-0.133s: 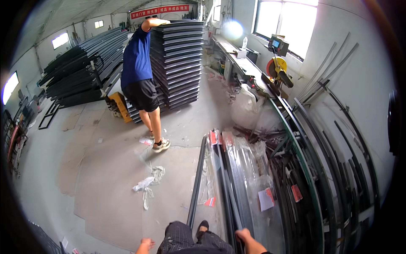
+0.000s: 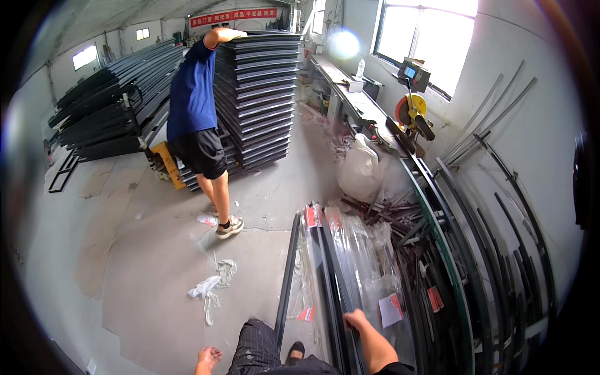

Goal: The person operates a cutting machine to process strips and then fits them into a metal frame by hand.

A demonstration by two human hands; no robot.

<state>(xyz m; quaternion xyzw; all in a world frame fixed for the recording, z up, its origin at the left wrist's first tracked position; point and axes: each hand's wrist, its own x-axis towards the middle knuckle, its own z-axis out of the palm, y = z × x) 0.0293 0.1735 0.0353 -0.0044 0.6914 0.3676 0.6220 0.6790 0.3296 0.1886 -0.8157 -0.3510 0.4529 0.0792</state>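
My right hand (image 2: 355, 320) is closed at the edge of a long dark metal profile (image 2: 331, 275), one of several lying lengthwise on the floor in front of me. Part of its grip is hidden by the back of the hand. Beside that, clear plastic wrap (image 2: 353, 244) covers more profiles, with a white and red label (image 2: 391, 310) on top. Low at my left side hangs my left hand (image 2: 210, 356), fingers apart and holding nothing. A single dark profile (image 2: 288, 269) lies apart, nearest my legs.
Ahead, a person (image 2: 195, 112) in a blue shirt reaches onto a tall stack of dark frames (image 2: 265, 100); a yellow pallet jack (image 2: 167, 164) stands beside it. Right are a workbench (image 2: 369, 109), a saw (image 2: 412, 115), a white sack (image 2: 361, 165) and leaning bars. Crumpled cloths (image 2: 215, 284) lie left.
My right hand has moved forward along the profiles. My left hand has shifted slightly. The whole view has tilted a little.
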